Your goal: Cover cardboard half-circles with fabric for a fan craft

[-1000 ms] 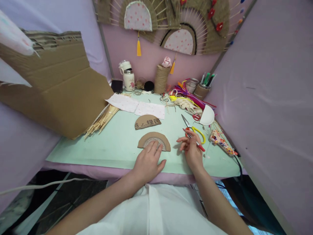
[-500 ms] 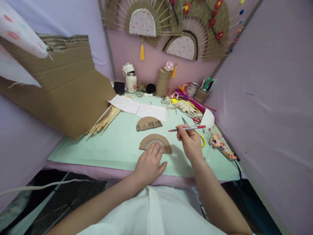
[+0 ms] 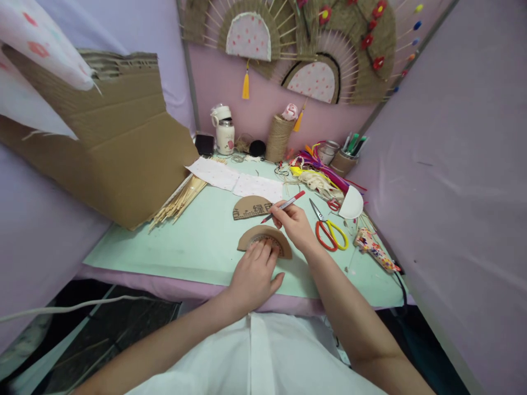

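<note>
Swung leftward, the right hand [image 3: 291, 222] pinched a red-ended pen [image 3: 290, 202] near the cardboard semicircle [image 3: 258, 230] beneath the outstretched fingers [image 3: 256, 251] of the left hand [image 3: 252, 274], where weak pressure could have let the protractor [image 3: 257, 238] slip.

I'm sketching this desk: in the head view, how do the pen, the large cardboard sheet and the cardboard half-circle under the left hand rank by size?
1. Large cardboard sheet, by far
2. Cardboard half-circle, partly covered by the left hand
3. Pen, in the right hand

A red-ended pen [image 3: 293, 199] tilts near the curved edge of a flat cardboard half-disc [image 3: 247, 236] bearing a protractor [image 3: 258, 238]
</note>
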{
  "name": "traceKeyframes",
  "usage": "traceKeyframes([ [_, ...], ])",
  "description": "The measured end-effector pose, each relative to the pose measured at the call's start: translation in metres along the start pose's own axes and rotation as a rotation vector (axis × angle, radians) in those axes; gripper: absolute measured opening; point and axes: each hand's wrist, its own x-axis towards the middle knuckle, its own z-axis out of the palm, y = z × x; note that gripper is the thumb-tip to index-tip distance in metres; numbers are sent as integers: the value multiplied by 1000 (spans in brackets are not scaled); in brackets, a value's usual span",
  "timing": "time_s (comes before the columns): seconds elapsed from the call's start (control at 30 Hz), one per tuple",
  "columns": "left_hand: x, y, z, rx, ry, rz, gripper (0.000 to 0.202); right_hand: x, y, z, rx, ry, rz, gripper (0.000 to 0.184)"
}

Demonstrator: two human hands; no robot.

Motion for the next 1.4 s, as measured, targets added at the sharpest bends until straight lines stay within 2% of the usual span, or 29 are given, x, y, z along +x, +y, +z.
traceKeyframes([
  [0.17,-1,0,3,4,18,2,50,3,3,8,-41,-162,19,18],
  [0.37,-1,0,3,1,-34,-12,55,6,2,19,-138,-407,33,9],
  [0.53,-1,0,-1,0,-61,-13,53,8,4,25,-106,-524,78,7],
  [0.63,0,1,-2,20,-61,-20,53,7,7,29,-116,-554,99,7],
  [0.97,0,2,-4,31,-81,-31,54,6,8,33,-192,-533,68,2],
  [1.4,-1,2,-4,36,-95,-42,50,7,7,33,-325,-588,-20,3],
])
